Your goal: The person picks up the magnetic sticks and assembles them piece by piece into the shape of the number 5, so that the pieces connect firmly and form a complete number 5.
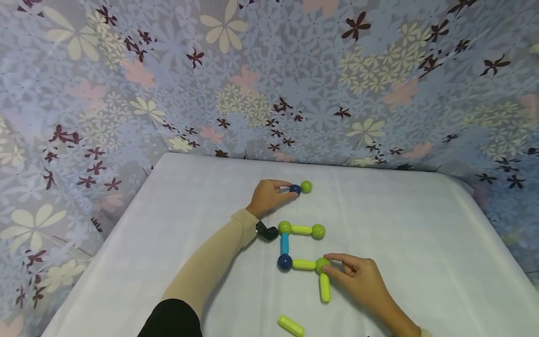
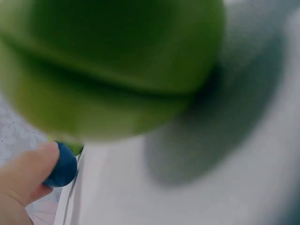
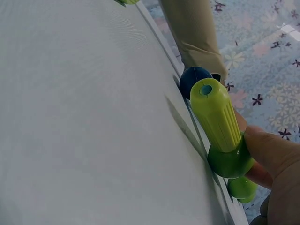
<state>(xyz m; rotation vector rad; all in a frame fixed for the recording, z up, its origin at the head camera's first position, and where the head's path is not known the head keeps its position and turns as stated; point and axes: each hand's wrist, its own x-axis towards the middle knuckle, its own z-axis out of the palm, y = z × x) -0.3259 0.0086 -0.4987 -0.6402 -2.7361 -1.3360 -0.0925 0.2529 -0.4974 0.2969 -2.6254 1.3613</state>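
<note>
My left hand (image 1: 269, 195) pinches a dark blue ball (image 1: 295, 189) near the far side of the table, and a green ball (image 1: 306, 186) sits right beside it. With thumb and fingers my right hand (image 1: 365, 280) pinches a green ball (image 1: 323, 265) at the corner of a joined shape. From that ball a lime stick (image 1: 324, 288) points toward me, and another lime stick (image 1: 304, 265) runs left to a dark blue ball (image 1: 284, 262). A light blue stick (image 1: 284, 244) leads up to a green ball (image 1: 284, 228), then a lime stick (image 1: 301, 230) and an end green ball (image 1: 318, 231).
One loose lime stick (image 1: 291, 326) lies at the near edge of the view. The white-covered table (image 1: 404, 210) meets a flowered cloth (image 1: 269, 84) behind and at the sides. A black wrist camera (image 1: 267, 231) on the left arm hangs close to the upper left green ball.
</note>
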